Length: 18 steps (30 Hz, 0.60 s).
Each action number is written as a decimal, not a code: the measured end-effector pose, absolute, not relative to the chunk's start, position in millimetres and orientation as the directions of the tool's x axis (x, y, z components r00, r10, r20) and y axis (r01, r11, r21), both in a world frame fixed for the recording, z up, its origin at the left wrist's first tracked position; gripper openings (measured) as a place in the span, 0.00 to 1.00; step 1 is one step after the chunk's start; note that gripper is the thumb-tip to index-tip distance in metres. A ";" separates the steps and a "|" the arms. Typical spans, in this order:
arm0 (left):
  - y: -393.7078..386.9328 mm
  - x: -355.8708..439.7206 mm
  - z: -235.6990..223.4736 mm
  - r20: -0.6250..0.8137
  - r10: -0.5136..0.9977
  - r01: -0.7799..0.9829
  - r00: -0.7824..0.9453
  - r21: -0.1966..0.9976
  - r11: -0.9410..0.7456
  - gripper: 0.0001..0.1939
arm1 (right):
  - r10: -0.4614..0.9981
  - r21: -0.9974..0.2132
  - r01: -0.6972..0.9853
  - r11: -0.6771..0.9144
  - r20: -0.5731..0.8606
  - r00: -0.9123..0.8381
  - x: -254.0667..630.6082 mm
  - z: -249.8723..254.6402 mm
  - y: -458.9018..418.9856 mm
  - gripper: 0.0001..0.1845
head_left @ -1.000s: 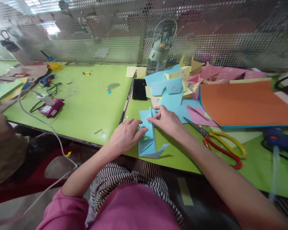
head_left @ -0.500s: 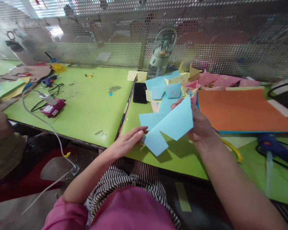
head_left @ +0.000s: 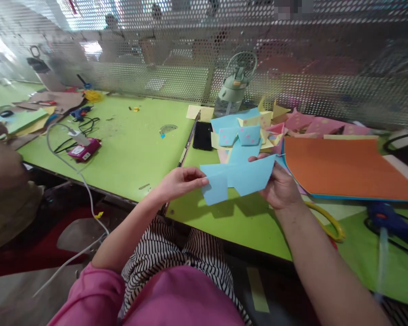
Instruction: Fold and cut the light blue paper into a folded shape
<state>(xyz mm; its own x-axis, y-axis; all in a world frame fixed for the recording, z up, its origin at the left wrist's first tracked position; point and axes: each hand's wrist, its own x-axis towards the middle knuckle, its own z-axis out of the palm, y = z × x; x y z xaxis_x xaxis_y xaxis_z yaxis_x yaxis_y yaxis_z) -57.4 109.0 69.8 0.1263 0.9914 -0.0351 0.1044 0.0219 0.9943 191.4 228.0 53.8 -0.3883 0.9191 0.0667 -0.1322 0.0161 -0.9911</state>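
A cut light-blue paper piece [head_left: 240, 177] hangs in the air above the green table [head_left: 132, 154], held at both ends. My left hand [head_left: 178, 182] pinches its left edge between thumb and fingers. My right hand [head_left: 280, 185] grips its right side from behind, fingers curled round the paper. A flap of the paper hangs down at its lower left. Behind it lies a heap of blue, yellow and pink dotted paper shapes [head_left: 248, 131].
A black phone [head_left: 203, 135] and a green water bottle [head_left: 233, 88] stand behind the paper. A large orange sheet [head_left: 347, 167] lies to the right, yellow-handled scissors [head_left: 329, 222] under my right wrist, a blue glue gun [head_left: 392, 222] far right. Cables and a pink gadget [head_left: 83, 150] lie left.
The blue paper was pressed flat on the table a second ago; both hands have lifted it, unfolded it, and now hold it stretched out between them.
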 end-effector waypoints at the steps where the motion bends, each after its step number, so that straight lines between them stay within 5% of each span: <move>1: 110.9 -58.5 69.3 -0.042 0.990 0.111 0.138 0.993 0.026 0.14 | 0.925 -0.990 -0.143 0.006 0.059 -0.374 189.9 56.4 226.6 0.07; 6: 118.1 -57.3 63.8 -0.004 0.992 -0.008 0.127 1.000 0.005 0.11 | 0.933 -0.990 -0.139 0.016 0.065 -0.354 183.2 84.9 209.8 0.17; 10: 117.0 -50.4 62.4 -0.074 0.994 -0.250 0.086 0.964 0.093 0.08 | 0.856 -0.966 0.100 0.239 0.161 -0.491 188.0 98.8 189.5 0.22; 14: 112.5 -42.2 65.1 -0.198 0.973 -0.447 0.123 0.864 0.232 0.08 | 0.729 -0.688 0.430 0.585 0.213 -0.651 188.1 92.6 165.5 0.33; 18: 109.1 -32.5 64.4 -0.245 0.950 -0.537 0.196 0.784 0.313 0.08 | 0.687 -0.514 0.478 0.712 0.372 -0.624 173.7 84.5 147.1 0.22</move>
